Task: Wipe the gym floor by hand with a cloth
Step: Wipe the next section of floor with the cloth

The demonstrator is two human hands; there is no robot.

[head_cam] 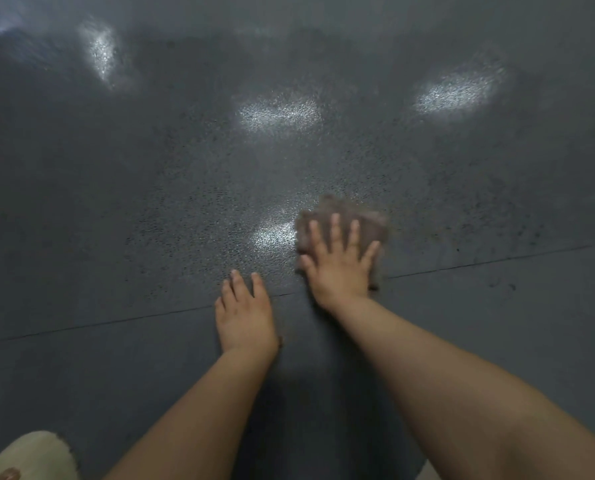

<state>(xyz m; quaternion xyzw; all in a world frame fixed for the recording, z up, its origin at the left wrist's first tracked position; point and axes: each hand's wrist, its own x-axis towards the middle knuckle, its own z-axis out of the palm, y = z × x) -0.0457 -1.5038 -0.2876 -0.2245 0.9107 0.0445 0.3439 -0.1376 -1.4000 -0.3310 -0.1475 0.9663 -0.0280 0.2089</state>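
Here, a person leans over a dark grey gym floor [150,202], both bare forearms reaching away from the camera. The right hand [337,265] lies flat on a small brownish-grey cloth [344,213], its four fingers straight and spread wide and its thumb out to the left, pressing the fabric down rather than gripping it. The cloth sits right of centre, just beyond a thin seam [98,325] that crosses the floor from near left to far right; a strip of it also shows at the right edge of the hand, down to the seam. Crumpled and motion-blurred, the cloth shows no clear long axis, though the part in view spreads a little wider left to right than near to far, and its ragged far edge points away from the person.

The left hand [246,313] rests palm down on the bare floor just left of and nearer than the right, fingers straight and close together, holding nothing, with its fingertips reaching across the seam.

Several pale patches of reflected light [278,112] gleam on the pebbled surface farther off, and one lies just left of the cloth. A cream fuzzy slipper [36,455] shows at the near left corner.
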